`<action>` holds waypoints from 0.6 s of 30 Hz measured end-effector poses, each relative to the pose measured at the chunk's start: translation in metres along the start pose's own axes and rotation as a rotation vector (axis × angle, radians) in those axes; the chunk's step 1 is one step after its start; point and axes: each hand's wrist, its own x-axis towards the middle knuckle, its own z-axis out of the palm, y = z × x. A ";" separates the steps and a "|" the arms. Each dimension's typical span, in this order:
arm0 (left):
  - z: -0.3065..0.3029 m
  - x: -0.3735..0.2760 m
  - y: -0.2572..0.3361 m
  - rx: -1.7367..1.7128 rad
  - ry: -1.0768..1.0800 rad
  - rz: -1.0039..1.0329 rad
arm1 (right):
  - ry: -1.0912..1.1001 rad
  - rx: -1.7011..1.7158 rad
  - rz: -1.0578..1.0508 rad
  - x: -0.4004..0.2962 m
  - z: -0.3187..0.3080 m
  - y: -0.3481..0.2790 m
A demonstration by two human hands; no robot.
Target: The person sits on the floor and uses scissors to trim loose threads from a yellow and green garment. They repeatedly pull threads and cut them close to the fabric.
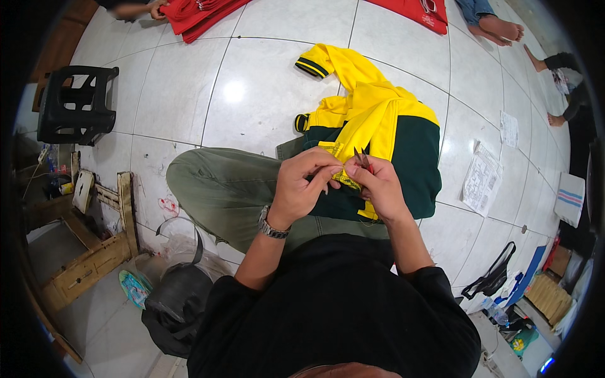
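Observation:
A yellow and dark green garment (416,156) with striped cuffs lies over my lap and the tiled floor. Its yellow seam edge is between my two hands. My left hand (302,182) pinches a small bit at that edge, perhaps a thread, between thumb and finger. Close beside it, my right hand (378,182) holds thread snips (363,158) with red handles, their dark blades apart and pointing away from me. The thumb and forefinger of that hand also meet at the edge of the cloth. My other fingers partly hide the fabric.
Folded red garments (203,16) lie at the far side, one pile touched by another person's hand (157,9). A black plastic stool (78,104) and a wooden frame (94,264) stand left, a black bag (177,307) near my side. Printed papers (482,179) lie right; other people's feet show beyond.

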 end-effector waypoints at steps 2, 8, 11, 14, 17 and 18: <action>0.001 -0.002 -0.007 -0.057 0.021 0.001 | 0.004 0.063 0.029 0.000 0.001 0.000; 0.006 -0.004 -0.016 -0.191 0.079 -0.020 | 0.077 -0.007 -0.031 0.000 0.004 0.003; 0.007 -0.004 -0.015 -0.213 0.113 -0.066 | 0.206 -0.307 -0.320 -0.001 0.006 0.005; 0.006 -0.004 -0.013 -0.221 0.128 -0.095 | 0.366 -0.566 -0.543 -0.003 0.005 0.000; 0.006 -0.005 -0.011 -0.196 0.143 -0.104 | 0.276 -0.776 -0.521 -0.016 0.002 -0.022; 0.005 -0.005 -0.012 -0.172 0.140 -0.094 | 0.235 -0.805 -0.523 -0.018 0.002 -0.027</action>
